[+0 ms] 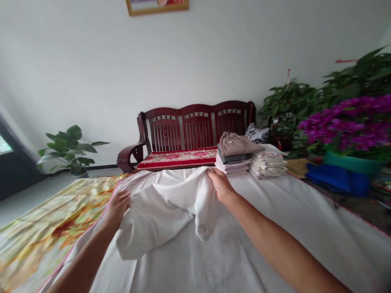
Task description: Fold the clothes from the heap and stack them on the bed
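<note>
A white garment (pixel 166 207), crumpled and partly lifted, spans the space between my hands over the white sheet. My right hand (pixel 221 185) is closed on its upper right part, and the cloth drapes down from the fingers. A sleeve-like end with a small round button-like spot (pixel 203 228) hangs below that grip. At the garment's left edge is my left hand (pixel 117 206), a little blurred, its fingers apart and against or just beside the cloth. The garment's full outline is hidden by its folds.
The white sheet (pixel 275 228) covers the surface before me. Folded clothes (pixel 233 160) and a pale folded stack (pixel 267 165) stand at its far side. Yellow patterned cloth (pixel 61 219) lies left. Behind is a wooden bench (pixel 197 126); purple flowers (pixel 351 122) and blue cloth (pixel 337 179) are right.
</note>
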Demonstrator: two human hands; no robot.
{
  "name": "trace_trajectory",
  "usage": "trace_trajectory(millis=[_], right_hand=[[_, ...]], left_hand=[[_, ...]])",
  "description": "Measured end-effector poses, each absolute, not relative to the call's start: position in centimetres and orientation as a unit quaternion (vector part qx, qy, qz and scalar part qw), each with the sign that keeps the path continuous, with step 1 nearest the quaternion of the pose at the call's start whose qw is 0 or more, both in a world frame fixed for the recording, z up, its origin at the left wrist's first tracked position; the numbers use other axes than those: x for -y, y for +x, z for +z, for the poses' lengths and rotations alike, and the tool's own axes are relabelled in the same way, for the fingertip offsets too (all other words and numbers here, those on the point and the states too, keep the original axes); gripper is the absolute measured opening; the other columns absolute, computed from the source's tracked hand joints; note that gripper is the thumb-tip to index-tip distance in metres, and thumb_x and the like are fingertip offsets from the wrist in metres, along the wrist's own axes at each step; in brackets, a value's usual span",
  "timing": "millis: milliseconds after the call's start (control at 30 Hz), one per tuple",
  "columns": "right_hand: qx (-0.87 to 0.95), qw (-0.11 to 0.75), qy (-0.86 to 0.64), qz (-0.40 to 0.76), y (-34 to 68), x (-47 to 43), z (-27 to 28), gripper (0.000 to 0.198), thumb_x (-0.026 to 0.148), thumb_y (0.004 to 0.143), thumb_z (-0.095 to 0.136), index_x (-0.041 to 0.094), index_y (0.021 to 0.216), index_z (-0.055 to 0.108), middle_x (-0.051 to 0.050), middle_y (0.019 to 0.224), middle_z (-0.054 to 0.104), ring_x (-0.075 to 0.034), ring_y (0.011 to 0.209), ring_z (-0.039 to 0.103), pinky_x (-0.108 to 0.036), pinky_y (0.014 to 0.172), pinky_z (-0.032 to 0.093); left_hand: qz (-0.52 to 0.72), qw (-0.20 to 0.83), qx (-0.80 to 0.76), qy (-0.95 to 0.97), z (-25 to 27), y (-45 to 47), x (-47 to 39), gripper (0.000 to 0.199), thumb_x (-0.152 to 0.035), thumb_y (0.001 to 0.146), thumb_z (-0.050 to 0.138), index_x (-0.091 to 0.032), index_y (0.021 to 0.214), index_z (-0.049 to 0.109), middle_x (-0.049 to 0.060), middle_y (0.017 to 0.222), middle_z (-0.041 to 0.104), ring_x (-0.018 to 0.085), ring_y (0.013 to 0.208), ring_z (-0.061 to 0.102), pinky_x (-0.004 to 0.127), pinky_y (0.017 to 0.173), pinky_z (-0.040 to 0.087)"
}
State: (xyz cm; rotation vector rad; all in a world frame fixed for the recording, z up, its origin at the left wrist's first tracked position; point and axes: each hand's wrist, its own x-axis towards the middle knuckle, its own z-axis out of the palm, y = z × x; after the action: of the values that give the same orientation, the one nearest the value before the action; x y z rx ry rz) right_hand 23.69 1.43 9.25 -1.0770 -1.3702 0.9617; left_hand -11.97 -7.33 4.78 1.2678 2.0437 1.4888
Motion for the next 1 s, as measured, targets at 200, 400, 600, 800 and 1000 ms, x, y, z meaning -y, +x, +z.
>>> trace_trajectory(millis=[200,400,600,800,1000], right_hand=[[0.615,0.499,-0.558,0.248,29.7,-3.1,4.2,0.039,0.024,0.074,0.061,0.019,0.113,0.064,-0.014,0.122,0.066,-0.031,0.120,0.056,-0.044,0.103,0.041],[0.878,0.265,-0.381,0.115,28.9,1.2,3.6,0.037,0.029,0.083,0.063,0.024,0.119,0.067,-0.005,0.123,0.070,-0.024,0.117,0.059,-0.037,0.104,0.041],[0.892,0.167,-0.421,0.015,28.8,1.6,3.7,0.055,0.008,0.080,0.054,0.025,0.132,0.059,-0.006,0.117,0.071,-0.024,0.111,0.060,-0.036,0.096,0.039],[0.829,0.092,-0.548,-0.062,29.6,-0.2,4.2,0.036,0.004,0.083,0.045,0.019,0.104,0.070,-0.014,0.106,0.071,-0.028,0.105,0.059,-0.040,0.090,0.037],[0.884,0.145,-0.443,-0.026,27.0,0.4,2.7,0.071,0.011,0.074,0.056,0.019,0.143,0.048,-0.011,0.141,0.055,-0.028,0.134,0.039,-0.039,0.109,0.027]], left_hand=[[0.328,-0.082,-0.648,0.682,4.0,-8.8,12.4,0.036,-0.046,0.091,0.051,-0.027,0.119,0.064,0.007,0.130,0.062,0.031,0.122,0.057,0.045,0.104,0.046],[0.080,-0.041,-0.625,0.776,2.3,-4.0,14.6,0.046,-0.030,0.089,0.058,-0.027,0.134,0.059,0.009,0.138,0.060,0.030,0.123,0.057,0.044,0.104,0.045],[-0.059,-0.014,-0.624,0.779,4.0,-4.1,14.8,0.052,-0.005,0.080,0.045,-0.025,0.123,0.066,0.008,0.120,0.068,0.027,0.111,0.062,0.044,0.097,0.044],[-0.062,-0.028,-0.665,0.744,4.0,-5.2,16.4,0.052,-0.016,0.080,0.053,-0.023,0.131,0.060,0.010,0.118,0.066,0.028,0.105,0.063,0.044,0.092,0.045],[-0.039,-0.116,-0.685,0.718,2.5,-4.6,15.4,0.030,-0.012,0.094,0.042,-0.020,0.103,0.070,0.010,0.105,0.067,0.027,0.097,0.063,0.042,0.087,0.045]])
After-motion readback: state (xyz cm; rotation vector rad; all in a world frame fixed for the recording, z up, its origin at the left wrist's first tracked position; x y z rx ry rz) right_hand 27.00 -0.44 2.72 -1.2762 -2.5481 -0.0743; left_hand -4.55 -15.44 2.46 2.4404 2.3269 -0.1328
